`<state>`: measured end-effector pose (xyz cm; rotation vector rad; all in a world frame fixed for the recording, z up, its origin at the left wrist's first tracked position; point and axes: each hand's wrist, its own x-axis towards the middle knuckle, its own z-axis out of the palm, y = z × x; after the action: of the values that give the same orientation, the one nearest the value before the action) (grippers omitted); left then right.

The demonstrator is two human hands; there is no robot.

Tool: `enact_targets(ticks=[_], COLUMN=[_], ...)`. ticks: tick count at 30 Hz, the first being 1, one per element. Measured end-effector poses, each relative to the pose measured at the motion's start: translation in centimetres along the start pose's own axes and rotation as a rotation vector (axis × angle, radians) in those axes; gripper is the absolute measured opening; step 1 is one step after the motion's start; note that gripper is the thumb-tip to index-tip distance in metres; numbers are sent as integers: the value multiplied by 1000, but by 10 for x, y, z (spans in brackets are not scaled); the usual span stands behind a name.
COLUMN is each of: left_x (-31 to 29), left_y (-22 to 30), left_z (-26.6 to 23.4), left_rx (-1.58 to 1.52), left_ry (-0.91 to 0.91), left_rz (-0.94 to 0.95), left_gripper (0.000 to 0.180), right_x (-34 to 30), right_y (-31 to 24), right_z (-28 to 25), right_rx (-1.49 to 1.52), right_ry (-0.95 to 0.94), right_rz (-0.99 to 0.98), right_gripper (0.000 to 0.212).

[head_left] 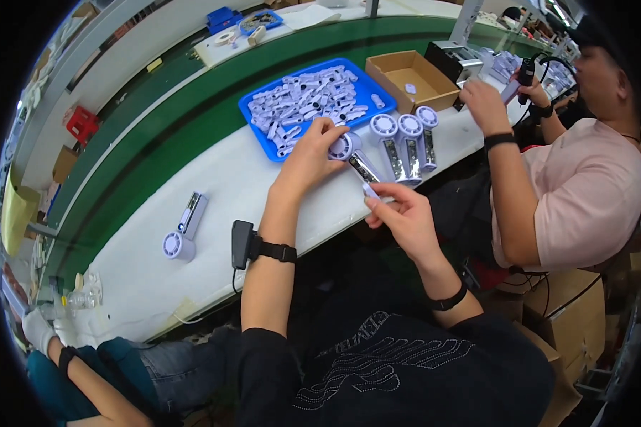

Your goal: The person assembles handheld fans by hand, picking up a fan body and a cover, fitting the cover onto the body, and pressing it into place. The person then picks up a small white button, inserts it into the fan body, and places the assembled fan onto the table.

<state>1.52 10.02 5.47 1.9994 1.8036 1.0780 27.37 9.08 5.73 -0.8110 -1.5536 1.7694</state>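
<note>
My left hand (308,158) is closed around the round head of a lavender handheld fan (342,148). Its handle slants down to the right with the dark inner circuitry exposed. At the handle's lower end, my right hand (407,219) pinches a small lavender part (369,191); whether it is touching the fan I cannot tell. Right of the held fan, three similar fans (409,127) lie side by side, their handles also uncovered. Beyond my left hand, a blue tray (263,146) holds many small lavender plastic pieces.
Another fan (179,245) lies on the white table (132,274) to the left. A cardboard box (424,103) stands behind the three fans. At right, a co-worker (563,192) handles a black tool (525,72). A gloved hand (38,331) shows at lower left. A green strip (171,107) runs beyond the table.
</note>
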Motion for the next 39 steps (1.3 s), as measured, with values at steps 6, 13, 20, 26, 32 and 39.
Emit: enact_targets(ticks=[6,13,20,26,32,39], left_x=[-124,-210,-203,-200,-198,-199], left_y=[31,46,63,48,36,37], left_z=[-59,-75,-44,-57,-67,-66], left_rx=[217,236,-12,-71,284,212], left_ry=[261,421,676,606,356,325], left_rz=[-60,-477,-84,-233,-89,-54], left_gripper=[60,57,37,28,22,22], right_x=[2,45,23,29,43,52], right_y=[-21,-7,-10,-11,14,24], right_z=[29,80,127,115,105,92], right_rx=[210,-303,4,-177,-561,-713], right_ry=[-22,-284,-432,-396,-456,-491], right_rz=[-40,-18,155,-109,-615,-816], right_gripper=[36,26,24,20,20,21])
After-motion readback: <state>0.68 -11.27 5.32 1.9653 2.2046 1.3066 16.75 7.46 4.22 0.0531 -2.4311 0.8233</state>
